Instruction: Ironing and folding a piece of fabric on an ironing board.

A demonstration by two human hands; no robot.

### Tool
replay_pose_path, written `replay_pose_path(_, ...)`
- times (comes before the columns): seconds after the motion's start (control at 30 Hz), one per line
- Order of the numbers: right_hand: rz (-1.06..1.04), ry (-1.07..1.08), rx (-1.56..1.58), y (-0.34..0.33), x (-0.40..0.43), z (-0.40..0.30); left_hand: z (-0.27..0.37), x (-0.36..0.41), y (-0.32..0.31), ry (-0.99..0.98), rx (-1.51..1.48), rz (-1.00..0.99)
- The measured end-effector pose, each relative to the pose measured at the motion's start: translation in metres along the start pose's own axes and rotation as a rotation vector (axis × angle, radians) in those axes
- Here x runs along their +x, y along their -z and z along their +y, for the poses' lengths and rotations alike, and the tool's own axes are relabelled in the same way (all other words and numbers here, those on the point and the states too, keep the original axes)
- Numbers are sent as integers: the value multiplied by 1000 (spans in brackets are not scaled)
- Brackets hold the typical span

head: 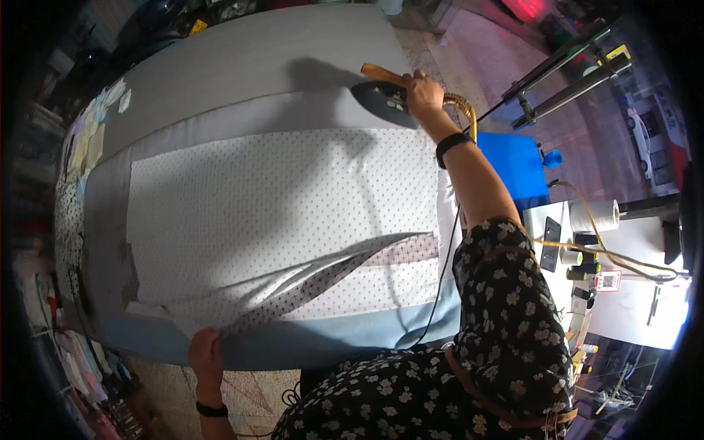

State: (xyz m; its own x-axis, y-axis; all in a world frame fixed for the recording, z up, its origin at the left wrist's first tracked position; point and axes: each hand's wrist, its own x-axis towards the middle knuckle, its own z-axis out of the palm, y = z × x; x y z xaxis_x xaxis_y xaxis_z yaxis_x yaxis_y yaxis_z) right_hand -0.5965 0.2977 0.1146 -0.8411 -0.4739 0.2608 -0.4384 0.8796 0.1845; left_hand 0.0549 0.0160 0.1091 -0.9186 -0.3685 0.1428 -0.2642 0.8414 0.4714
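White dotted fabric (286, 192) lies spread over a padded ironing table (242, 66). Its near edge is folded or lifted, and a darker patterned strip (324, 280) shows there. My left hand (206, 346) grips the fabric's near edge at the lower left. At the upper right my right hand (423, 96) is closed on the handle of a steam iron (382, 102). The iron sits at the fabric's far right edge, over the grey cover; whether its sole touches the cover I cannot tell. A gold-coloured hose (466, 110) runs from behind the iron.
A blue container (511, 168) stands right of the table. Thread spools (594, 214) stand on a white surface farther right. A black cord (443, 280) hangs along the table's right side. Fabric pieces (93, 137) lie along its left edge. Metal bars (572, 77) are at the upper right.
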Motion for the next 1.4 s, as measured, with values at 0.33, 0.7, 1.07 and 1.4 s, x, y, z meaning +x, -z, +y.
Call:
replay_pose_path(0.33,-465,529,871,34,-212,-2,-20,-2,-4,27,1,3)
replay_pose_path(0.7,-393,239,909,33,-303,15,-33,32,6,53,21,-4)
replay_pose_path(1.07,-414,-15,910,40,-310,10,-36,51,10,-71,-16,101)
replay_pose_path(1.4,-258,232,824,24,-311,20,-41,53,7,-71,1,101)
